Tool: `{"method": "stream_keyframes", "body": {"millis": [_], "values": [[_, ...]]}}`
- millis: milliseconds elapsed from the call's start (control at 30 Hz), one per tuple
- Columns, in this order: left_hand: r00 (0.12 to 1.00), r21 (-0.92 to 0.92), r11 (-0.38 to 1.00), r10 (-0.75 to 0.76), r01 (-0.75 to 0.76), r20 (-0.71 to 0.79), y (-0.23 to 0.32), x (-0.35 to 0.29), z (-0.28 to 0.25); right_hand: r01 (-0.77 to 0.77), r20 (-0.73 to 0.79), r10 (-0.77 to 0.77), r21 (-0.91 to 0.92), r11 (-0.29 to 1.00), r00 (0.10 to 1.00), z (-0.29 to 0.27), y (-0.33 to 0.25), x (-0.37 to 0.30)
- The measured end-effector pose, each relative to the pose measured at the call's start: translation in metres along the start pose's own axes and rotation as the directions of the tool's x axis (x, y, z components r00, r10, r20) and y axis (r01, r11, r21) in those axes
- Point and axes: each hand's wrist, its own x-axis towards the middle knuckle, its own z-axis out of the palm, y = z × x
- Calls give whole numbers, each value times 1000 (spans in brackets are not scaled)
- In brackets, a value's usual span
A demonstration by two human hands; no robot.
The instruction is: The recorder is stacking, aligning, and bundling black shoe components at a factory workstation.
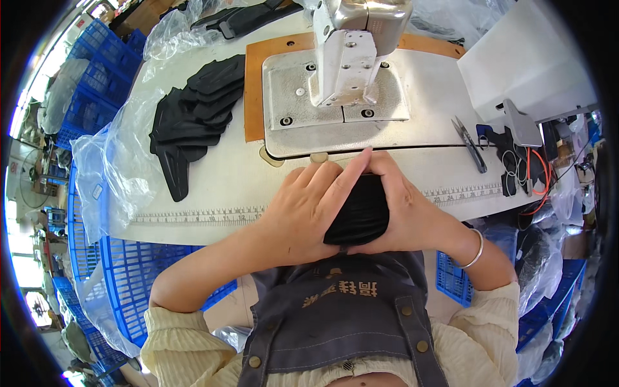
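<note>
Close to my body, at the front edge of the table, I hold a rounded black bundle (358,211) between both hands. It looks like several thin black pieces pressed together, with fine lines along its face. My left hand (308,203) wraps its left side, fingers pointing away from me. On the other side my right hand (407,209) curls around it, with the thumb beneath. The fingertips of both hands come near each other at the top. Left of the machine lies a fanned stack of black cut pieces (196,113).
A sewing machine (348,71) on a metal plate (290,138) stands ahead. Thread snips (471,145) lie at the right, near orange and white cords (540,171). A ruler strip (193,217) runs along the table front. Blue baskets (138,277) and clear plastic bags (129,161) are at the left.
</note>
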Motion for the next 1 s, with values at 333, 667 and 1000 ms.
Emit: {"method": "stream_keyframes", "body": {"millis": [333, 667, 1000], "values": [[991, 14, 998, 58, -57, -118, -6, 2, 9, 65, -2, -65, -27, 997, 998, -3, 2, 1], [985, 3, 990, 142, -142, -103, -7, -2, 11, 149, 117, -140, -72, 986, 983, -19, 16, -17], [967, 27, 975, 222, -220, -127, -6, 3, 9, 169, 141, -112, -503, 848, 984, -20, 12, -12]]}}
